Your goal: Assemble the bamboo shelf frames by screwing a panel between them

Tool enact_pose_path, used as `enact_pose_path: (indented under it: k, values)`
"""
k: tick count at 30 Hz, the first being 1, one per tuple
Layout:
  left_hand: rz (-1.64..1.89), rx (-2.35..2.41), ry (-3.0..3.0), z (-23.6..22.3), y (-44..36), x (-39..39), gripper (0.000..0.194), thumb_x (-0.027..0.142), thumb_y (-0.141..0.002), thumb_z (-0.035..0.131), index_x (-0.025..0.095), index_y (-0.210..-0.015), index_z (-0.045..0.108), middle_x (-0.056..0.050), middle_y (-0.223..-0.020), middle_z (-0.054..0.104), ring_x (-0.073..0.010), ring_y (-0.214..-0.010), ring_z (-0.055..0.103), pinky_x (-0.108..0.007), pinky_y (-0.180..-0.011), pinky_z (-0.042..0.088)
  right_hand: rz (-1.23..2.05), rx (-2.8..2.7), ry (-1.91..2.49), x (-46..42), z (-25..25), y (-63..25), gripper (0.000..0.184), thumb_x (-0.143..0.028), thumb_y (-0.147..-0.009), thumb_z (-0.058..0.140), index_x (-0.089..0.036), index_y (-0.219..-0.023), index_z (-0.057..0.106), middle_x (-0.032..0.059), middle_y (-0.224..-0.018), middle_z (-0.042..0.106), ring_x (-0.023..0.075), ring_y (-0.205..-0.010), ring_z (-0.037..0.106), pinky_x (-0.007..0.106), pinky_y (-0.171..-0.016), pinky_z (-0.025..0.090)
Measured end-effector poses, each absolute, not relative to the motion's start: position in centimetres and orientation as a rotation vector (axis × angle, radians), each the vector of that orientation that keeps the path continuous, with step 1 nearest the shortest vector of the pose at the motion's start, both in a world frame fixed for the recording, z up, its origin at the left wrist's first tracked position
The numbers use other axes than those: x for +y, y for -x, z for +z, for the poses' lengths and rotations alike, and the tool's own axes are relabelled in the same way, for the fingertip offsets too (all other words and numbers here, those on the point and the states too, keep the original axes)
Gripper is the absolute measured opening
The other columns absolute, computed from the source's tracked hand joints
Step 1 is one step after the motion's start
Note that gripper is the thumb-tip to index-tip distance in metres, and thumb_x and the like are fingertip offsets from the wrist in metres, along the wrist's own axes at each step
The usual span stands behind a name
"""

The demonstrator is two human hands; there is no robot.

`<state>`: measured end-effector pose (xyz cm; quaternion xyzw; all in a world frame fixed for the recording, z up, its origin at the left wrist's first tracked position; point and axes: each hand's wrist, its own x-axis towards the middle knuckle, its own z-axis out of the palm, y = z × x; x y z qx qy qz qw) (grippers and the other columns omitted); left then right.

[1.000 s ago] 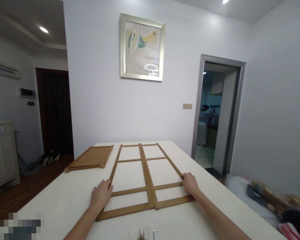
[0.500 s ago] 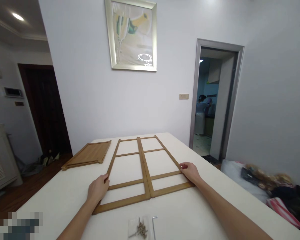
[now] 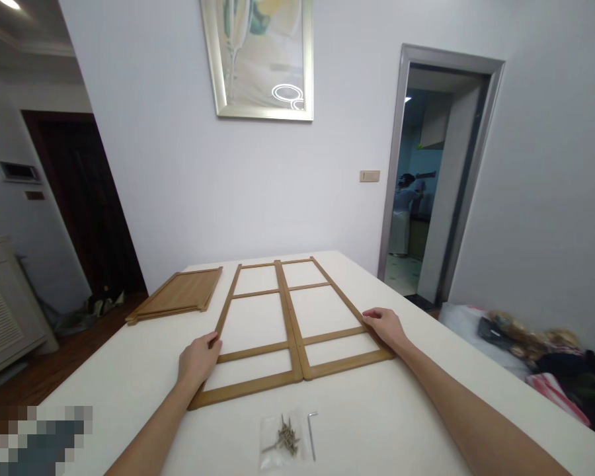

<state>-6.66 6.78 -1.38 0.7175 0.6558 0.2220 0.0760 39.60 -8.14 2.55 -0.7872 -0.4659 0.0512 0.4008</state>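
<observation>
Two ladder-like wooden frames lie flat side by side on the white table, their inner rails touching or almost touching. My left hand [image 3: 199, 362] has its fingers curled over the outer rail of the left wooden frame [image 3: 250, 385]. On the other side, my right hand [image 3: 384, 326] pinches the outer rail of the right wooden frame [image 3: 350, 363]. Close to the table's near side, a clear plastic bag [image 3: 269, 433] lies with several screws [image 3: 288, 437]. An L-shaped hex key [image 3: 312, 437] rests just right of the bag.
Stacked slatted wooden panels [image 3: 181, 291] lie on the white table [image 3: 143, 370] at the far left. A wall stands behind the table. Bags and clothes [image 3: 520, 357] are piled at the right. Through a doorway [image 3: 401, 158], a person [image 3: 405, 201] stands in another room.
The view has tilted down slightly, bringing more of the bag and hex key into sight. Both hands keep their places on the outer rails.
</observation>
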Motion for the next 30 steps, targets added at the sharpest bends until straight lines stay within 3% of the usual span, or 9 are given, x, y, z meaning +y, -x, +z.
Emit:
enact_pose_path:
  k: [30]
  values:
    - [0.673, 1.985, -2.09, -0.59, 6.64, 6.1, 0.046, 0.042, -0.084, 0.05, 0.02, -0.12, 0.069, -0.01, -0.113, 0.073, -0.0322, -0.103, 0.068, -0.038, -0.087, 0.051, 0.154, -1.188, 2.022, -7.93, 2.4, -39.42, 0.018, -0.027, -0.071, 0.065, -0.019, -0.082, 0.077, 0.0045, -0.081, 0.075, 0.021, -0.081, 0.067, 0.027, -0.076, 0.048]
